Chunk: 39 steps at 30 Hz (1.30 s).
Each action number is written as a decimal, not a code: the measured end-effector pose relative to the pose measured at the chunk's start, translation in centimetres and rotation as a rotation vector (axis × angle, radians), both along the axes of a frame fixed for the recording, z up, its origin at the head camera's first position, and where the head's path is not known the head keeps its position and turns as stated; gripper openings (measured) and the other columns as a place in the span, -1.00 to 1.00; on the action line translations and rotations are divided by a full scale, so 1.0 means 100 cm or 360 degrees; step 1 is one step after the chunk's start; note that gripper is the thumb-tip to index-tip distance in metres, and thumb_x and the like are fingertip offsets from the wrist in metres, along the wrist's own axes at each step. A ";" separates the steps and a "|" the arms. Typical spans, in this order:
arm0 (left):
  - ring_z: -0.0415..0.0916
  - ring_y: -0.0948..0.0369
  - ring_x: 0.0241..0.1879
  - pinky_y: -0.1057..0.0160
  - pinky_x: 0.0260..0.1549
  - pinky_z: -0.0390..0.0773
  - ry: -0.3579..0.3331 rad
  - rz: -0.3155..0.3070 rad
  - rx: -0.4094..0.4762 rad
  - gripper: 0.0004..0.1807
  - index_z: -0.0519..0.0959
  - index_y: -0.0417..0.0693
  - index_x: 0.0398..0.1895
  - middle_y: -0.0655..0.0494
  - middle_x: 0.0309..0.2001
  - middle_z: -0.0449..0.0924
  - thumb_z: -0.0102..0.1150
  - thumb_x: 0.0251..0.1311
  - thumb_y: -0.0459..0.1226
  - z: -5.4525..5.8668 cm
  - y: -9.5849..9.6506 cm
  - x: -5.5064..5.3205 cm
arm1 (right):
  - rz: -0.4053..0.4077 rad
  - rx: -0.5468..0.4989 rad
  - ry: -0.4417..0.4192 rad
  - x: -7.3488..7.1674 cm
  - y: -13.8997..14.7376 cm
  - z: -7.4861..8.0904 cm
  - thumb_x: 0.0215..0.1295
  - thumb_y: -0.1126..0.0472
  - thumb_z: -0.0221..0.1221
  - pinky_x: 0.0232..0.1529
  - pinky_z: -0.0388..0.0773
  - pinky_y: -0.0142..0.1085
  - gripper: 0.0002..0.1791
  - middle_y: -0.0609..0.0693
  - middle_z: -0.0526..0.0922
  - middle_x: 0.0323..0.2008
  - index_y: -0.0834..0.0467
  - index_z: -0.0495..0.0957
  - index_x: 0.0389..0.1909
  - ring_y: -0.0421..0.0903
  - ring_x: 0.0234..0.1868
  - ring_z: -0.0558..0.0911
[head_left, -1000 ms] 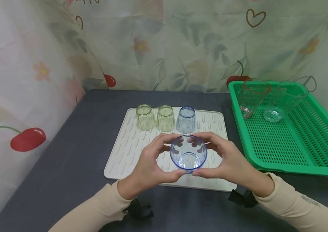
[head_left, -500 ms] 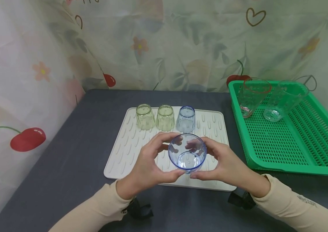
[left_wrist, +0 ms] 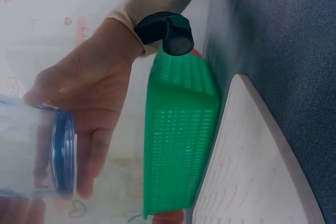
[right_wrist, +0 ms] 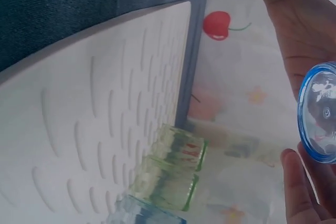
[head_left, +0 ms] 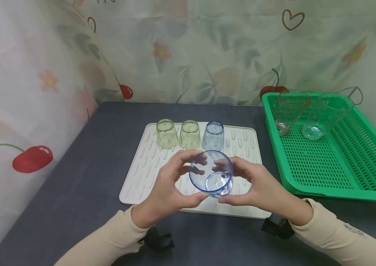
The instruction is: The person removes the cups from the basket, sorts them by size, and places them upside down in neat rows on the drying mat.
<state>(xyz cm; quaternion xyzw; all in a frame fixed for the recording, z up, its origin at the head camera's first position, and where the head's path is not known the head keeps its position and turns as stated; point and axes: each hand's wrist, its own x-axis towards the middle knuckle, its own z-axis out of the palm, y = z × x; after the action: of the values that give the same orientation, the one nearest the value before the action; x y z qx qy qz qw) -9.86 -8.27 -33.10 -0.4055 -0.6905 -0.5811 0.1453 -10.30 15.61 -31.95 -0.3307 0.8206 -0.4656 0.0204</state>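
A clear blue-rimmed drinking glass (head_left: pixel 211 173) is held above the white drying mat (head_left: pixel 141 181), its mouth tilted toward the head camera and a little left. My left hand (head_left: pixel 169 188) grips its left side, thumb in front and fingers behind. On the right side, my right hand (head_left: pixel 261 184) holds it near the base with thumb and fingers. The left wrist view shows the glass's thick blue base (left_wrist: pixel 64 153) beside the right hand (left_wrist: pixel 92 87). In the right wrist view, the base (right_wrist: pixel 325 111) is partly cut off, with the left hand (right_wrist: pixel 310 35) above.
Along the mat's back stand two upside-down green glasses (head_left: pixel 166 135) (head_left: pixel 189 136) and an upside-down blue glass (head_left: pixel 213 137). A green basket (head_left: pixel 334 194) at right holds a red-rimmed glass (head_left: pixel 289 111) and a clear glass mug (head_left: pixel 327 114). A patterned curtain (head_left: pixel 208 55) hangs behind the dark table (head_left: pixel 75 177).
The glass has shifted slightly left and up, and its mouth has turned left so the base now shows to the right. Both hands have moved slightly with it.
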 end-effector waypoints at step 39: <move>0.34 0.18 0.26 0.16 0.17 0.45 -0.0239 0.0258 -0.0565 -0.26 0.28 -0.04 0.35 0.09 0.29 0.35 0.38 0.08 -0.29 -0.007 -0.019 -0.004 | -0.0452 -0.0077 0.0272 -0.024 0.037 0.063 -0.07 0.35 0.48 -0.12 0.54 -0.59 -0.30 -0.07 0.59 0.12 0.06 0.51 0.19 -0.29 -0.07 0.59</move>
<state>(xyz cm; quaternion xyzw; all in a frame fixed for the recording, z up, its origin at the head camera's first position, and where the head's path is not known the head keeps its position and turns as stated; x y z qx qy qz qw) -10.28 -10.13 -33.84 -0.3233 -0.8213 -0.4654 0.0661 -12.70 19.26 -25.61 -0.2503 0.8464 -0.4535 -0.1234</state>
